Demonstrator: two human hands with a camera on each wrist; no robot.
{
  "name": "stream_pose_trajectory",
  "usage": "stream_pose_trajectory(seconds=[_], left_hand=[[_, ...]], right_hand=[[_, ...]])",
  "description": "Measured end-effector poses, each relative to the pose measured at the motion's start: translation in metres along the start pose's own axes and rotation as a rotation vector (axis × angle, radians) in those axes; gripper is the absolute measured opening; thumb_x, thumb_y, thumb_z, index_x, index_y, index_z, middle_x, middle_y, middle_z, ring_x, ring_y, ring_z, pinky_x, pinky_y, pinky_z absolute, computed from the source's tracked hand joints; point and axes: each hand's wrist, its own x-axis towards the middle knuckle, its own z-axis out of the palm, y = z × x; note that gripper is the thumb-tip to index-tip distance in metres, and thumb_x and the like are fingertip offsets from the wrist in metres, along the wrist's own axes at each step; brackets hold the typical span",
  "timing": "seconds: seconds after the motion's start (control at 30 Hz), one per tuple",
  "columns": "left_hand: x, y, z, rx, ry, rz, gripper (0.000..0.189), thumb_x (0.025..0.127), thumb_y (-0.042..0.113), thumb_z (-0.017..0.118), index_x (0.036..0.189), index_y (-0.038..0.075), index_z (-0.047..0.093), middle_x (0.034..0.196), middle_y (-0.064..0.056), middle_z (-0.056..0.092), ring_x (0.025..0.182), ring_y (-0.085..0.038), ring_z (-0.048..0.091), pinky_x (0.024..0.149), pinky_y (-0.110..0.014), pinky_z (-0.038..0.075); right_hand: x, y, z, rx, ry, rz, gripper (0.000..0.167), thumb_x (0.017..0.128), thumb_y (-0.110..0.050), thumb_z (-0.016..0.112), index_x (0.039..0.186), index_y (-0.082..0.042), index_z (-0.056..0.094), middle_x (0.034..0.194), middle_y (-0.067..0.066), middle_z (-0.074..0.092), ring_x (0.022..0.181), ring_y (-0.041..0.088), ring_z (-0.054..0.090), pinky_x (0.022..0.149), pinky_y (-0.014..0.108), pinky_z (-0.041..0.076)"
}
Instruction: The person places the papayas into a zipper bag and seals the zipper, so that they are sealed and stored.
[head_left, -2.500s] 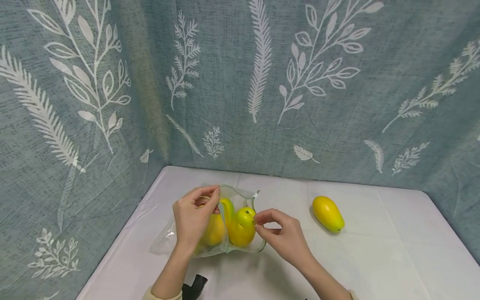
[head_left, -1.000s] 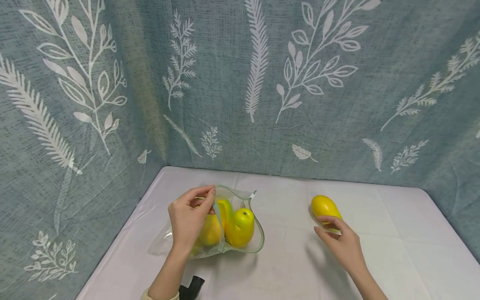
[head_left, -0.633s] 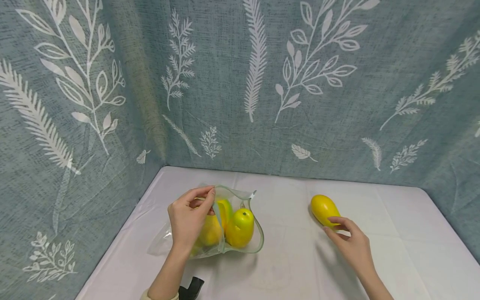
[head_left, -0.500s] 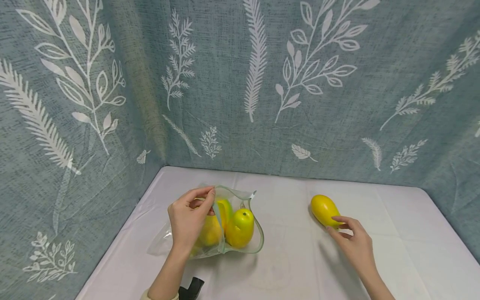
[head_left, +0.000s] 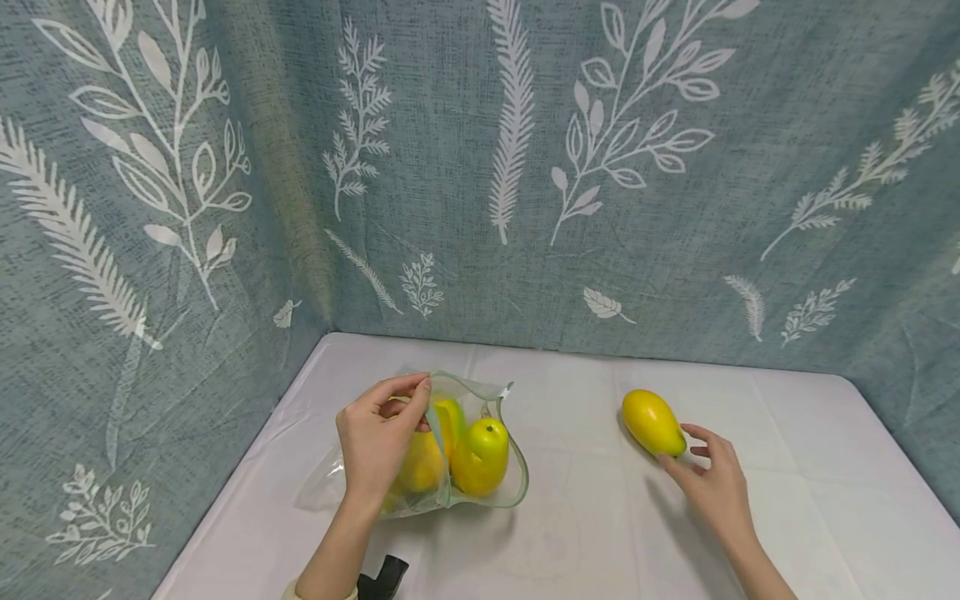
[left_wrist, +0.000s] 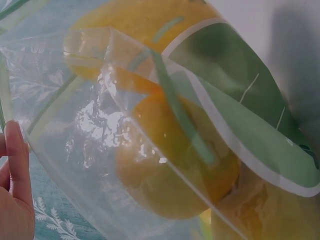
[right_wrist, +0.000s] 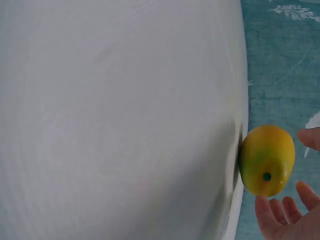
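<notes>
In the head view, my left hand (head_left: 380, 433) pinches the rim of a clear plastic bag (head_left: 521, 479) with pale green edging. Several yellow fruits lie inside the bag, one yellow-green fruit (head_left: 480, 467) at its mouth; my hand partly hides the others. The left wrist view shows a dark green leaf print (left_wrist: 220, 65) on the bag. To the right, a mango-like yellow fruit (head_left: 649, 421) with a green tip lies on the table. My right hand (head_left: 712, 483) is at that tip, thumb and fingers spread on either side. Whether a fingertip touches it I cannot tell.
A white-covered table (head_left: 570, 533) carries everything. A blue-green curtain (head_left: 465, 167) with white leaf prints stands behind it and at both sides. A black object (head_left: 386, 577) shows near my left forearm, partly hidden.
My right hand has left the bag's mouth and moved right to the loose fruit. Its fingers, over the fruit's tip half a second ago, are now spread wider. My left hand keeps its pinch.
</notes>
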Motion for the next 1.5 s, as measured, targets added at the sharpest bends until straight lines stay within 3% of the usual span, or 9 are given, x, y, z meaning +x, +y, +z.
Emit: stream_pose_trajectory(seconds=[0.33, 0.57, 1.1, 1.5], left_hand=[[0.0, -0.001, 0.001, -0.018, -0.005, 0.002, 0.007, 0.085, -0.006, 0.07, 0.09, -0.006, 0.074, 0.074, -0.014, 0.07, 0.047, -0.01, 0.061, 0.045, -0.031, 0.054], [-0.001, -0.002, 0.001, -0.019, -0.007, 0.007, 0.007, 0.085, -0.006, 0.07, 0.09, -0.006, 0.074, 0.074, -0.014, 0.069, 0.046, -0.011, 0.061, 0.045, -0.033, 0.054], [-0.001, -0.003, -0.001, -0.034, -0.014, 0.004, 0.007, 0.085, -0.006, 0.069, 0.09, -0.005, 0.075, 0.074, -0.013, 0.069, 0.047, -0.011, 0.061, 0.046, -0.029, 0.055], [0.0, -0.004, -0.003, -0.031, -0.016, 0.003, 0.007, 0.085, -0.006, 0.07, 0.09, -0.005, 0.075, 0.074, -0.014, 0.069, 0.047, -0.01, 0.061, 0.047, -0.026, 0.055]], right_hand=[[0.011, 0.008, 0.0, -0.037, -0.107, 0.052, 0.072, 0.089, -0.028, 0.072, 0.143, 0.003, 0.036, 0.139, 0.027, 0.035, 0.119, 0.04, 0.046, 0.094, 0.049, 0.051], [0.016, 0.009, 0.001, -0.038, -0.152, 0.089, 0.077, 0.087, -0.031, 0.073, 0.144, 0.002, 0.034, 0.142, 0.027, 0.033, 0.123, 0.042, 0.042, 0.095, 0.056, 0.044], [0.02, 0.011, 0.004, -0.016, -0.174, 0.089, 0.076, 0.089, -0.028, 0.072, 0.145, 0.005, 0.032, 0.143, 0.027, 0.037, 0.125, 0.044, 0.044, 0.099, 0.056, 0.043], [0.018, 0.01, 0.005, -0.006, -0.162, 0.12, 0.076, 0.09, -0.037, 0.07, 0.144, 0.003, 0.035, 0.141, 0.027, 0.04, 0.125, 0.044, 0.045, 0.098, 0.056, 0.046]])
